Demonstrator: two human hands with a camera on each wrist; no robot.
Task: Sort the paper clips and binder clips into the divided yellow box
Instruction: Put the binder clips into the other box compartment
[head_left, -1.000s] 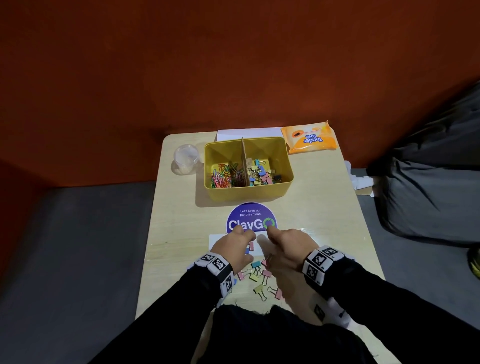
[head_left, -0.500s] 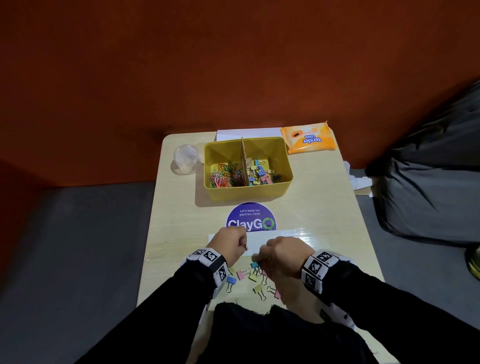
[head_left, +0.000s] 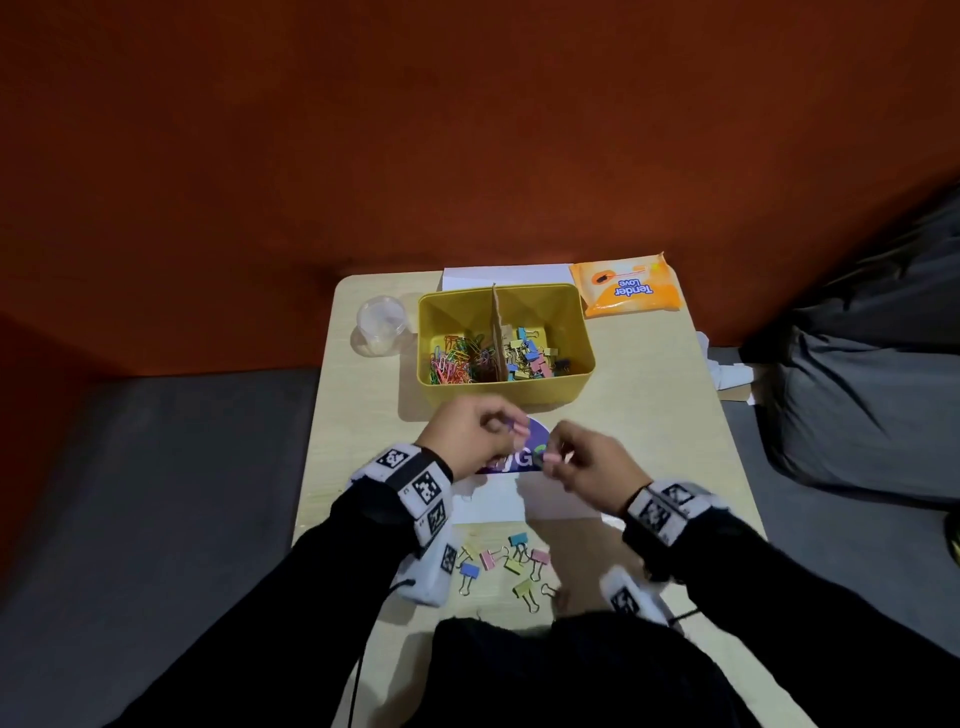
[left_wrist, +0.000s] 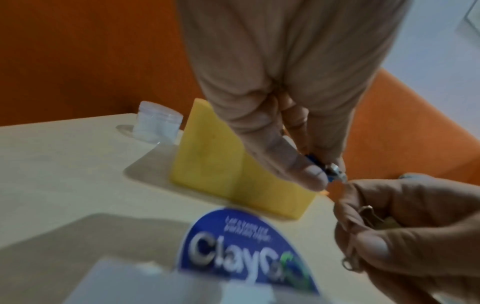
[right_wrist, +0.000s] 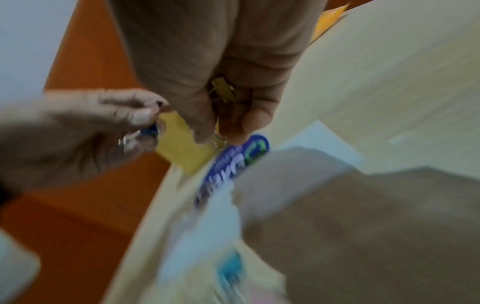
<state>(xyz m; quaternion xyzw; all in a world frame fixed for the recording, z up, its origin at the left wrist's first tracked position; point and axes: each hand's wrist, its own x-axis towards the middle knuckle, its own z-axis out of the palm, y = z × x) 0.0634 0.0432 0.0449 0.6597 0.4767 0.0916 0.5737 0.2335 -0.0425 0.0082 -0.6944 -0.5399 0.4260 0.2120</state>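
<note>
2 wrist views alone show left hand (left_wrist: 285, 115) pinching blue binder clip (left_wrist: 314, 162), right hand (right_wrist: 223, 82) gripping yellow binder clip (right_wrist: 222, 90).

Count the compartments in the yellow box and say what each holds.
2. The left compartment holds paper clips, the right compartment binder clips; a divider splits the box.

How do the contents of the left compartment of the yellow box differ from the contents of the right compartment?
In the yellow box, the left compartment holds thin wire paper clips, tangled, mostly red, orange and green. The right compartment holds binder clips, blockier, in pastel blue, yellow and pink, with wire handles. Both piles lie toward the near wall, one on each side of the cardboard divider.
</note>
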